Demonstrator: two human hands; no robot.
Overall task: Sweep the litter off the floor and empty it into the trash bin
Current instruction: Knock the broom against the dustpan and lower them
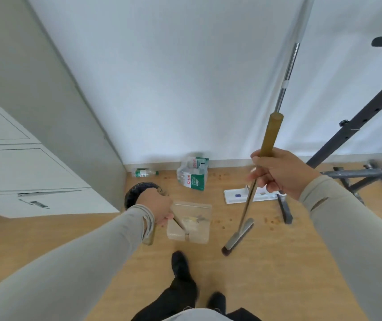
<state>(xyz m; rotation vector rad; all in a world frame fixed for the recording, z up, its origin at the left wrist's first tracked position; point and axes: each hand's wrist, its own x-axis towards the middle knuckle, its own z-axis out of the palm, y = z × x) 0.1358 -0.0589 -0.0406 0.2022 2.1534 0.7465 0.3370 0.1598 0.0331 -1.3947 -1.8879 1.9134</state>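
The right hand (pixel 280 173) was curled round the broom (pixel 250 200) just below its olive grip, thumb and fingers wrapped about the thin metal shaft. The shaft ran down and to the left from that hand to the broom's head (pixel 238 237), which rested slantwise on the wooden floor (pixel 278 262), dark bristles at its near end. Small brown crumbs (pixel 271 220) lay scattered on the floor just beyond and to the right of the head, with more near the wall (pixel 185 77).

The left hand (pixel 157 206) gripped the handle of the dustpan (pixel 188 224), fingers closed round it. The dustpan, a clear plastic one, sat on the floor just left of the broom's head, apart from it, and some pale scraps lay inside it. Just behind the left hand stood the bin (pixel 136 191), round with a dark rim, close beside a grey cabinet (pixel 46 112); the hand hid part of its mouth.

Farther off, against the wall, lay a plastic bottle (pixel 144 173) on its side and a crumpled pack (pixel 193 173) of green-and-white cartons in clear wrap. A white flat mop head (pixel 234 196) lay on the floor behind the broom's shaft, its pole (pixel 288 72) leaning up the wall. A dark metal frame (pixel 359 135) stood at the right. Two dark shoes (pixel 181 265) showed below.
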